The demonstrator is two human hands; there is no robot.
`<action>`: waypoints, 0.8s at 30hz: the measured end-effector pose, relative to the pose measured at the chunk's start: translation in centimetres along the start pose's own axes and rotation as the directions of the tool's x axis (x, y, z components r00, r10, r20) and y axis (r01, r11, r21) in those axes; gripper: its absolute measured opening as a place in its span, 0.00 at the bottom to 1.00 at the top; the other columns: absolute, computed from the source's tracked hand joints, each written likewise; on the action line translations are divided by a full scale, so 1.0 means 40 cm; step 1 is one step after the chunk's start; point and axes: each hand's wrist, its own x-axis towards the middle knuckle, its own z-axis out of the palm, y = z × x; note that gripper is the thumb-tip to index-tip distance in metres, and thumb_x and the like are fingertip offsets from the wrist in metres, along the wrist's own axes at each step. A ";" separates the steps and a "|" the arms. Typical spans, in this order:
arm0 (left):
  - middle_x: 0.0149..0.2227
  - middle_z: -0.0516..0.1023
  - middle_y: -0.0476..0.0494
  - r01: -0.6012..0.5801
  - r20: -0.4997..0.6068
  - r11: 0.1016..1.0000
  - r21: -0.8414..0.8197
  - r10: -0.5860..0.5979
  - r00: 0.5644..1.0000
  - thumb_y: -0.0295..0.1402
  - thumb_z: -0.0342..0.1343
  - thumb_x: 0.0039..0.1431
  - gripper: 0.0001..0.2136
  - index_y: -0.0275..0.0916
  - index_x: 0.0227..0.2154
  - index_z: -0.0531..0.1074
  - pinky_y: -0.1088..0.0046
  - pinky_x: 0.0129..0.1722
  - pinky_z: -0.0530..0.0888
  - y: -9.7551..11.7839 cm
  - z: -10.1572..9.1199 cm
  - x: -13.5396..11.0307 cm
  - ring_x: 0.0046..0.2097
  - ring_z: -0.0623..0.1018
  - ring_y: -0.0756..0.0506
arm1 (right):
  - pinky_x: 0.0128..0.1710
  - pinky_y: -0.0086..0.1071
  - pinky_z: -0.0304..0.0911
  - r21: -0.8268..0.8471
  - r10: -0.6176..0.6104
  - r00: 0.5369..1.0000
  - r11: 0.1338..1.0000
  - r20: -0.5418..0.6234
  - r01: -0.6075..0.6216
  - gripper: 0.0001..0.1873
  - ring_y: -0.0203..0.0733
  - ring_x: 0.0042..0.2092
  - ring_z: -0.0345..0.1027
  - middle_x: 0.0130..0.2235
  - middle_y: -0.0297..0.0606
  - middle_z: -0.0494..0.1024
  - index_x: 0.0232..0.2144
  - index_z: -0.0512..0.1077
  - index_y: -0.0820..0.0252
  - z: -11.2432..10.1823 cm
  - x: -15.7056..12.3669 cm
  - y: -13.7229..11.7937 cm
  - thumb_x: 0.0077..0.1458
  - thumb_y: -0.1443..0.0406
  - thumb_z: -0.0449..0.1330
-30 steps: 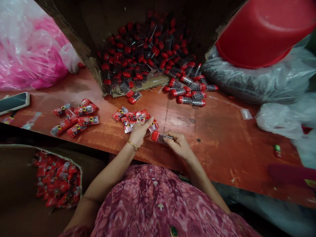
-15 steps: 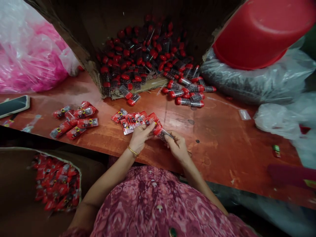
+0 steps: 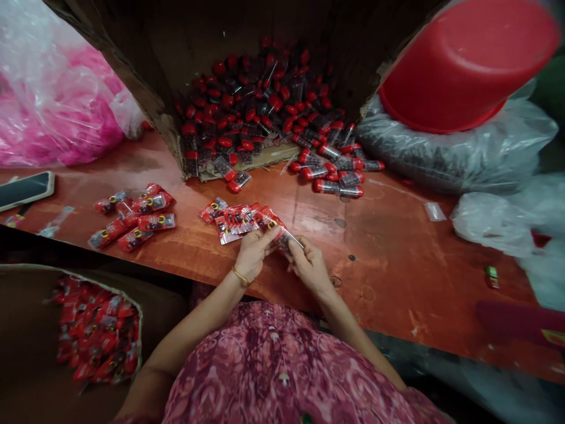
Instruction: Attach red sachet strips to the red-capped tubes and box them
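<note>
My left hand [image 3: 253, 254], with a gold bangle at the wrist, is closed on a red printed plastic packet [image 3: 272, 225]. In my right hand [image 3: 309, 266] the fingers pinch a clear tube [image 3: 291, 239] with dark contents. The tube's far end meets the packet and seems to lie inside it; how deep, I cannot tell. Just beyond my left hand, a fanned row of flat red packets [image 3: 241, 218] lies on the table. Further left sits a small pile of filled red packets [image 3: 132, 218], with tubes showing through their clear parts.
A cardboard box [image 3: 176, 147] on its side holds many red-capped tubes [image 3: 247, 112], some spilling onto the wooden table [image 3: 397, 253]. At right, a red bucket [image 3: 459, 65] tops a plastic bag [image 3: 450, 156]. A phone [image 3: 26, 189] lies left; below, another box contains packets [image 3: 97, 330].
The tube and packet have come closer together, and the red cap at the packet's mouth shows less now. My right hand has shifted slightly left, towards my left hand.
</note>
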 end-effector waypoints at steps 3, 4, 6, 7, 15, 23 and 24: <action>0.22 0.75 0.51 -0.037 0.039 0.999 -0.011 0.037 0.999 0.34 0.69 0.32 0.13 0.34 0.20 0.71 0.78 0.31 0.68 0.000 0.001 0.006 0.26 0.73 0.54 | 0.24 0.28 0.59 -0.127 -0.133 0.991 0.984 -0.026 0.128 0.15 0.33 0.24 0.60 0.23 0.29 0.64 0.29 0.63 0.58 0.009 0.010 -0.006 0.54 0.52 0.51; 0.22 0.75 0.51 -0.059 0.055 0.998 -0.018 0.060 0.997 0.33 0.68 0.32 0.13 0.35 0.20 0.71 0.79 0.30 0.68 0.001 0.002 0.007 0.25 0.72 0.54 | 0.28 0.29 0.61 -0.170 -0.178 0.983 0.971 -0.039 0.169 0.13 0.34 0.27 0.62 0.25 0.31 0.67 0.30 0.64 0.58 0.015 0.012 -0.007 0.55 0.54 0.51; 0.21 0.75 0.52 -0.095 0.077 0.995 -0.035 0.097 0.992 0.34 0.68 0.33 0.12 0.35 0.21 0.72 0.79 0.30 0.68 0.005 0.001 0.010 0.25 0.73 0.54 | 0.32 0.30 0.61 -0.218 -0.242 0.969 0.950 -0.054 0.225 0.11 0.36 0.31 0.63 0.29 0.34 0.69 0.33 0.64 0.58 0.030 0.013 -0.009 0.56 0.56 0.50; 0.21 0.75 0.51 -0.105 0.081 0.994 -0.039 0.108 0.991 0.36 0.67 0.34 0.12 0.35 0.21 0.72 0.78 0.30 0.68 0.008 0.001 0.012 0.26 0.73 0.53 | 0.33 0.31 0.61 -0.223 -0.258 0.964 0.945 -0.056 0.240 0.11 0.36 0.32 0.63 0.30 0.35 0.70 0.34 0.64 0.58 0.037 0.012 -0.009 0.56 0.57 0.49; 0.21 0.75 0.49 -0.160 0.207 0.977 0.138 0.130 0.970 0.40 0.66 0.37 0.13 0.35 0.22 0.74 0.75 0.27 0.69 0.008 -0.005 0.014 0.24 0.72 0.51 | 0.16 0.26 0.54 0.150 -0.017 0.999 0.989 0.033 0.012 0.17 0.29 0.18 0.48 0.21 0.24 0.58 0.33 0.61 0.55 0.041 0.004 -0.011 0.53 0.49 0.52; 0.20 0.74 0.49 -0.225 0.146 0.965 0.138 0.204 0.968 0.50 0.61 0.41 0.18 0.38 0.26 0.74 0.76 0.21 0.66 -0.006 -0.001 -0.003 0.22 0.71 0.51 | 0.15 0.25 0.55 0.233 -0.033 0.999 0.972 -0.003 0.033 0.20 0.28 0.17 0.46 0.21 0.24 0.56 0.33 0.60 0.55 0.066 0.009 -0.014 0.52 0.46 0.52; 0.18 0.72 0.50 -0.215 0.160 0.967 0.140 0.192 0.968 0.51 0.60 0.42 0.19 0.38 0.26 0.74 0.76 0.19 0.64 -0.012 -0.002 -0.005 0.20 0.70 0.51 | 0.16 0.26 0.55 0.186 -0.052 0.999 0.981 0.009 0.049 0.20 0.29 0.18 0.47 0.21 0.24 0.56 0.34 0.60 0.55 0.070 0.010 -0.010 0.54 0.45 0.49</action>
